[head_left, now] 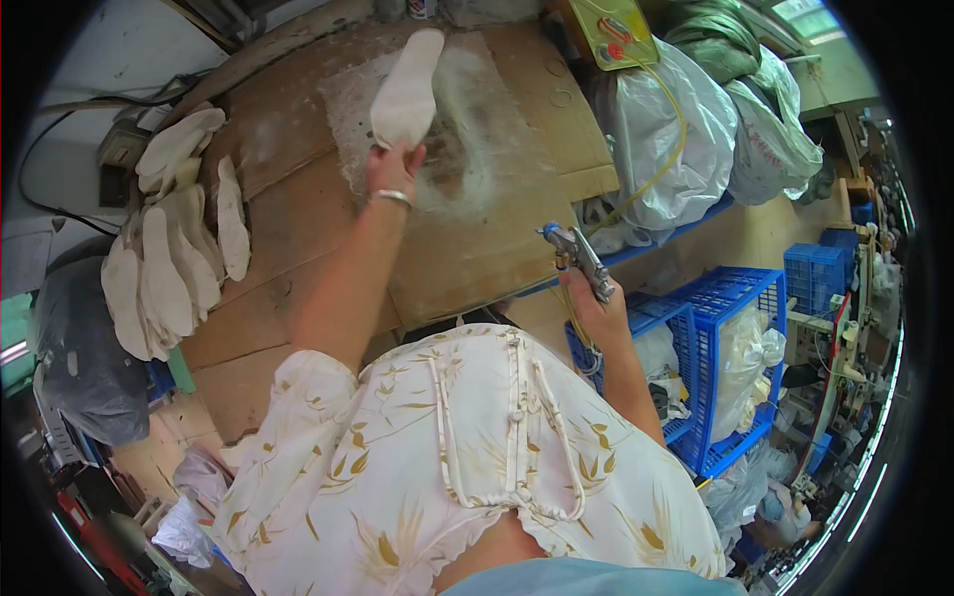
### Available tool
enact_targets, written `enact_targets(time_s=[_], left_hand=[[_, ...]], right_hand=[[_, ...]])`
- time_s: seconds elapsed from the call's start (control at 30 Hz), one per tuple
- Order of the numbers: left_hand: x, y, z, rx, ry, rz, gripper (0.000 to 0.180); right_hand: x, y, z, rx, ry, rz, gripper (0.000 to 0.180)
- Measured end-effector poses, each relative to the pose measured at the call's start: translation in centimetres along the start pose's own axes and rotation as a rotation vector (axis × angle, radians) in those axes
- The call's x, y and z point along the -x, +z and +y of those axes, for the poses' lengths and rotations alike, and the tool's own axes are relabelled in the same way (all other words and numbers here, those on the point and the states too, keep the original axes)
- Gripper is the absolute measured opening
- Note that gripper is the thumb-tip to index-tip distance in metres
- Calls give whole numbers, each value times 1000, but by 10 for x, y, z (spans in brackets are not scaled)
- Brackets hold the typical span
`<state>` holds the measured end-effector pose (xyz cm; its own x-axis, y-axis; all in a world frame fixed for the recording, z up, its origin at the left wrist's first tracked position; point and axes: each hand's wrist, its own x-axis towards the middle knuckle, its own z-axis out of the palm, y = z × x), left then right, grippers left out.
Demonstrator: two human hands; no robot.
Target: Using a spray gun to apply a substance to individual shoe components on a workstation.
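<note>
We note the large brown cardboard-covered bench (298, 288) spreading ahead of both hands, its middle whitened by overspray just beyond the left hand. To the right of the right hand stands an open-work blue plastic crate (740, 298) holding clear bags; past it, further forward, grey-white plastic sacks (661, 139) are heaped. Well to the left of the left hand lies a pile of flat white shoe insoles (174, 248), fanned and overlapping.

Step in hand, as we judge it: spray-coating one insole. Our left hand (391, 171) is closed around the heel end of a single white foam insole (407, 89), which it holds out over the whitened patch, toe pointing away. Our right hand (593, 308) is wrapped around the grip of a small metal spray gun (576, 260) with a yellowish hose, nozzle aimed toward the insole but apart from it, nearer the body.

The next move would call for steady aim across the insole face, and a grip kept clear of the spray
</note>
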<state>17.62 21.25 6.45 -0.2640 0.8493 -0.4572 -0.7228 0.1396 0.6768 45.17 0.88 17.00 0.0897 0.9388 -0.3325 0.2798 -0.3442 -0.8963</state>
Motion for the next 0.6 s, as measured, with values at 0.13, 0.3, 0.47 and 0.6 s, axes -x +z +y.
enact_targets(time_s=[0.13, 0.3, 0.47, 0.6], left_hand=[[28, -29, -79, 91, -212, 102, 22], [62, -30, -114, 2, -329, 194, 16], [60, -36, -115, -190, -296, 269, 20], [53, -48, -109, -236, -398, 196, 17]], right_hand=[[1, -12, -11, -7, -24, 31, 24], [-13, -16, -30, -31, -150, 95, 25], [-13, -3, -54, -40, 6, -80, 23], [-18, 17, -53, 104, -229, -162, 20]])
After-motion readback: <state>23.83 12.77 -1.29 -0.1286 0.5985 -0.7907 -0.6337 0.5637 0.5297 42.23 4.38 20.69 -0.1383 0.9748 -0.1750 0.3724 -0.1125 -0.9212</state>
